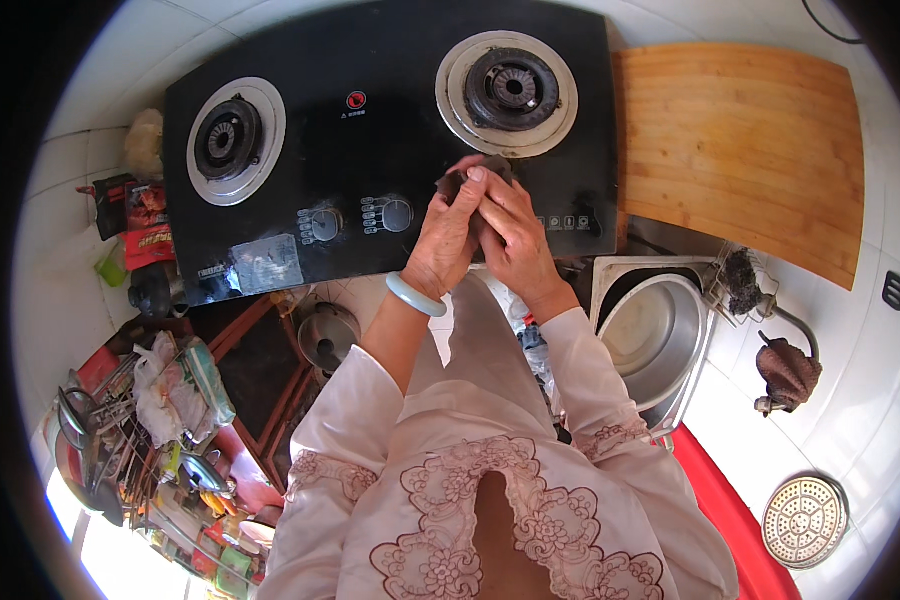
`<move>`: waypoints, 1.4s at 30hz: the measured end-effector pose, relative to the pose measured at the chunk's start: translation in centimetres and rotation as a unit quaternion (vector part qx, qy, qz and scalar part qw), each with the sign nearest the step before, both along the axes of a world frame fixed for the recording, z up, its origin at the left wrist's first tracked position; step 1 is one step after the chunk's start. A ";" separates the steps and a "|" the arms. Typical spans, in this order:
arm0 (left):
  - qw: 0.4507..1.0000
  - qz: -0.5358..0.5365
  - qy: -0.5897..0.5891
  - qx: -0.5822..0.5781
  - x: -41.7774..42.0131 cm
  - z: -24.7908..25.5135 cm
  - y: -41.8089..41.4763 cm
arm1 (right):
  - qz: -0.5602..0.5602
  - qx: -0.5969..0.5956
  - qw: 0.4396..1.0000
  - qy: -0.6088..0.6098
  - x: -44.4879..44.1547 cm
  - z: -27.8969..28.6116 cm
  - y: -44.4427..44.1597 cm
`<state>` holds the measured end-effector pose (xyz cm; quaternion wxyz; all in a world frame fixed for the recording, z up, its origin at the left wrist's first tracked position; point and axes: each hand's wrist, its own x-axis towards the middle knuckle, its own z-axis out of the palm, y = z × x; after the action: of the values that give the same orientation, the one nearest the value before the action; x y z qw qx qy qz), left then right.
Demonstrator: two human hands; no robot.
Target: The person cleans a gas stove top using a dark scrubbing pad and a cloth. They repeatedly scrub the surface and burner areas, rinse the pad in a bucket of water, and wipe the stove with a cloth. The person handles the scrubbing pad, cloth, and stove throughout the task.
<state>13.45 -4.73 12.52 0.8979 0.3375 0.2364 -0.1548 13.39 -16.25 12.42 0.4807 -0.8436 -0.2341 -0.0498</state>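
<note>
Both hands are together over the front of a black two-burner gas stove (360,157), just below its right burner (513,88). My left hand (450,236), with a pale bangle (415,294) at the wrist, grips a dark brown cloth (498,166). My right hand (511,232) closes on the same cloth from the other side. Most of the cloth is hidden between the palms and fingers; only its upper edges show. On the stove's left side is the other burner (225,139), and two control knobs (397,214) lie left of my hands.
A wooden board (742,150) adjoins the stove on the right. Below it, a metal basin (645,337) sits in a sink (607,274), near a tap draped with a brown cloth (789,375). Seasoning packets (148,217) stand at left. A crowded wire rack (139,450) fills the lower left.
</note>
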 end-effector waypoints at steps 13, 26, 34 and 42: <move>0.995 0.080 0.046 -0.034 -0.8 -2.5 -1.2 | -0.166 -0.047 0.985 0.021 -1.5 -0.8 -1.2; 0.776 0.076 -0.182 0.598 -0.3 -2.9 -2.9 | -0.020 -0.221 0.973 -0.061 4.0 -3.5 -2.7; 0.584 -0.156 -0.236 0.761 -3.4 -3.5 -0.9 | 0.025 -0.345 0.933 -0.100 4.6 -3.8 -0.8; 0.510 -0.215 -0.240 0.798 -3.3 -3.8 -1.3 | 0.029 -0.399 0.914 -0.074 3.7 -3.1 -1.5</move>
<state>10.20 -6.07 8.71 0.2123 0.9762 -0.0437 -0.0023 17.04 -17.73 9.33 0.0869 -0.9519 -0.2937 -0.0010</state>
